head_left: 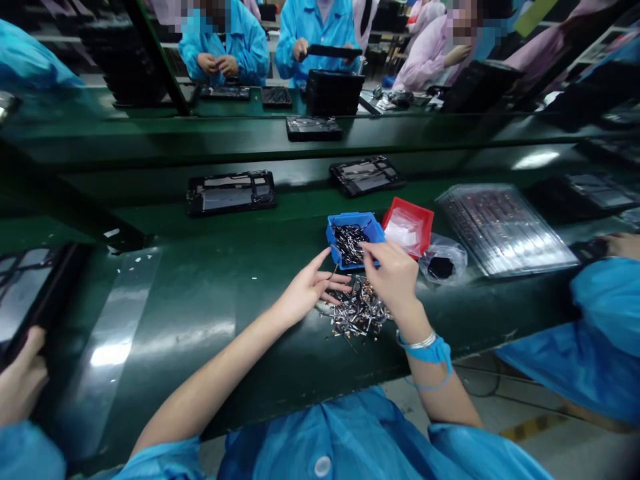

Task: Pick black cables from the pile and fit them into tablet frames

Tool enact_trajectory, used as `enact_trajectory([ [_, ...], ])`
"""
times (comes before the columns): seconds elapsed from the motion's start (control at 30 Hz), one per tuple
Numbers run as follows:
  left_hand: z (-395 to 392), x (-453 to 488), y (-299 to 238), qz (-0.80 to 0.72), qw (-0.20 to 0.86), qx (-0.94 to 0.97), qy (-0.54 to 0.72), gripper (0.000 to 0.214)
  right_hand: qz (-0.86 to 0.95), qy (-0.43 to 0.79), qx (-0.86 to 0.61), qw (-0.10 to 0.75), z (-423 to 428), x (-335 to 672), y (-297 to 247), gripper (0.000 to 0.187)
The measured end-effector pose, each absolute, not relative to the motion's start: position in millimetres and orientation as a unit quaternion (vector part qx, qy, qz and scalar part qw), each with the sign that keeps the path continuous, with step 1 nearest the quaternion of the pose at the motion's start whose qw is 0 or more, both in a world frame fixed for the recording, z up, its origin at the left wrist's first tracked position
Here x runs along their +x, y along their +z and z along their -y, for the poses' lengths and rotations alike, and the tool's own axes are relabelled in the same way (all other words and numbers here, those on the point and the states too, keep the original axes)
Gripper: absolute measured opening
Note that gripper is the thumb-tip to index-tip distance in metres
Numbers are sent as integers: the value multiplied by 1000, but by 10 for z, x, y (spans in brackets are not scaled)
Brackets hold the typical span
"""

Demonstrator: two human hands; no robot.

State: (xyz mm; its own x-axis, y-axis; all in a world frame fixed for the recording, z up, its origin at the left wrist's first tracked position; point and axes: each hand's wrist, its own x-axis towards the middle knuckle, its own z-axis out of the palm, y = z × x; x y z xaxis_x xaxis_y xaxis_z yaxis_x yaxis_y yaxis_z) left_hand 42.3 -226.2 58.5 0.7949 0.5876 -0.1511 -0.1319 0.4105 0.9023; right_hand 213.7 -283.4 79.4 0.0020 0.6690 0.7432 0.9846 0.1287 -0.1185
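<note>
My left hand (305,288) is at the near left corner of a blue bin (331,235), its thumb and fingers spread apart. A thin dark strip shows by its fingers; whether it is held I cannot tell. Small black cable-like parts (350,241) with shiny ends fill much of the bin. Over the bin's near right corner, my right hand (393,275) has thumb and forefinger pinched together; anything between them is too small to make out. Below both hands lies a loose pile of small metallic and black parts (357,317) on the green bench (200,280).
A red bin (424,217) with clear plastic bags stands behind my right hand, beside a bag (441,267) with something black. Stacked clear trays (510,230) lie further right. Black device frames (231,192) rest along the back. Co-workers sit opposite and on both sides.
</note>
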Motion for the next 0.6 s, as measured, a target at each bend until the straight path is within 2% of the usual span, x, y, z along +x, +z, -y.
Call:
enact_trajectory([
  [0.13, 2248, 398, 616, -232, 818, 481, 213, 84, 707, -242, -585, 316, 2874, 2176, 798, 29],
  [0.23, 2246, 383, 649, -228, 829, 473, 192, 86, 777, -221, -510, 296, 2901, 2070, 789, 22],
  [0.47, 2153, 331, 696, -209, 844, 477, 130, 85, 767, -193, -498, 355, 2832, 1959, 694, 14],
  [0.6, 2021, 249, 749, -234, 808, 531, 99, 83, 761, -155, -499, 384, 2811, 2001, 655, 14],
])
